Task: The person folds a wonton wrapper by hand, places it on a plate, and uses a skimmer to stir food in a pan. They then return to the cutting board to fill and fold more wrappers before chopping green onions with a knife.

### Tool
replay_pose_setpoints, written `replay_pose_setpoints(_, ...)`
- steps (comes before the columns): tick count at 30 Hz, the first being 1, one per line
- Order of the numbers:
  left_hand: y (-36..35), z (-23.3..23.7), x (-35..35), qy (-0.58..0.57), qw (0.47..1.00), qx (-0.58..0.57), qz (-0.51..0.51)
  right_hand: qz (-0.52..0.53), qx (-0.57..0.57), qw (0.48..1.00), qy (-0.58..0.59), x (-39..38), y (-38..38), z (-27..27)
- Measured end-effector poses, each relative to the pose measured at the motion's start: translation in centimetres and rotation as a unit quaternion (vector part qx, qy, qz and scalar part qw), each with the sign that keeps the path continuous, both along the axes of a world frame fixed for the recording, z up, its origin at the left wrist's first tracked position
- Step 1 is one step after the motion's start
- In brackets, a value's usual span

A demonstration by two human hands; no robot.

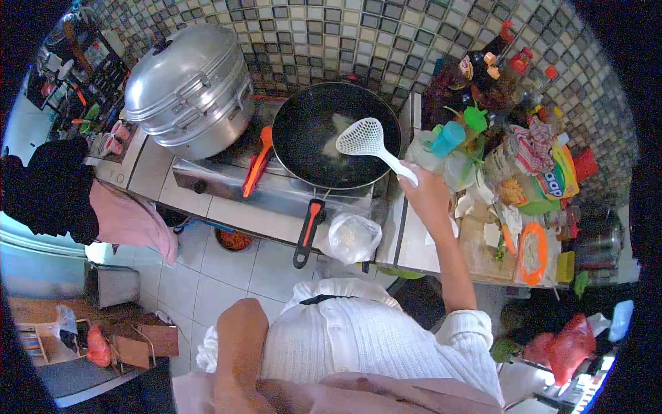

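My right hand (422,191) is closed around the handle of a white slotted skimmer (361,136). The skimmer's perforated bowl is held over the dark frying pan (289,165) on the stove. Pale pieces (338,146) lie in the pan, partly covered by the skimmer; what they are I cannot make out. Toward me points the pan's black and red handle (309,233), with no hand on it. My left hand (243,317) is bent low beside my white shirt, near my waist, and its fingers are hidden.
Left of the pan stands a large lidded aluminium steamer pot (189,93). Orange-handled tongs or a similar utensil (257,162) lie between them. A clear plastic bag (354,238) sits at the counter's front edge. Bottles (476,67), a cutting board (476,238) and an orange-rimmed item (532,254) crowd the right.
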State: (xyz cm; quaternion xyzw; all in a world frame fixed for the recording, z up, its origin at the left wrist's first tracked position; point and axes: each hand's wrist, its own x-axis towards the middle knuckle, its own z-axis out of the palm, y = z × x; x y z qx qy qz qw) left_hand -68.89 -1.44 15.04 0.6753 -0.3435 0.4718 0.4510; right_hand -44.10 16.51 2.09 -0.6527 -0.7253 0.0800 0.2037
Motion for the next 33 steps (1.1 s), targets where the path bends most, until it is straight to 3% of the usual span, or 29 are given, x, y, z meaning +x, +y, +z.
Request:
replay_pose_setpoints(5, -1.1, -0.1, 0.7, -0.015, 1.0, 0.015, 0.022, -0.005, -0.023, 1.0, 0.012, 0.8, -1.0, -0.4)
replay_pose_setpoints(20, -5.5, 1.1, 2.7, -0.072, 0.989, 0.077, 0.101, -0.061, 0.03, 0.989, -0.134, -1.7, -1.9, -1.8)
replay_pose_setpoints(26, -6.9, 2.1, 3.2, -0.095, 0.98, 0.103, 0.139, -0.025, 0.071, 0.981, -0.178, -3.0, 0.6, -3.6)
replay_pose_setpoints(33, -8.3, 4.5, 4.0, -0.118, 0.968, 0.132, 0.176, 0.104, 0.115, 0.959, -0.236, -3.8, 2.9, -5.5)
